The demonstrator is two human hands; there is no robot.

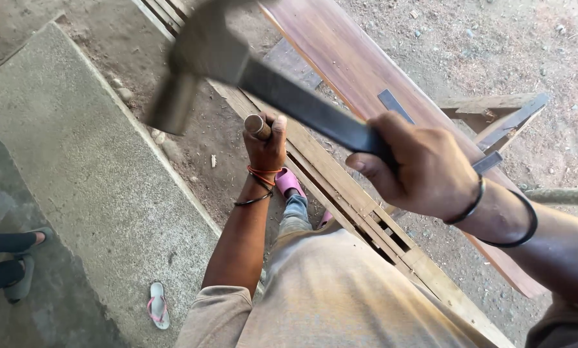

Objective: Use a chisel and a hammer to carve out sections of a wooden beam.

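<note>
Above the slatted frame point(340, 187), my left hand point(265, 145) grips the chisel point(257, 125) upright while my right hand point(424, 169), closed on the raised hammer point(202, 61), should strike its top squarely.

One hammer point(205, 58), upper left of frame. One chisel point(258, 125), centre. Two hands: left hand point(266, 145) centre, right hand point(418, 167) right. Two pink sandals: one point(158, 305) lower left, one point(289, 182) centre. One reddish plank point(340, 58), top.
</note>
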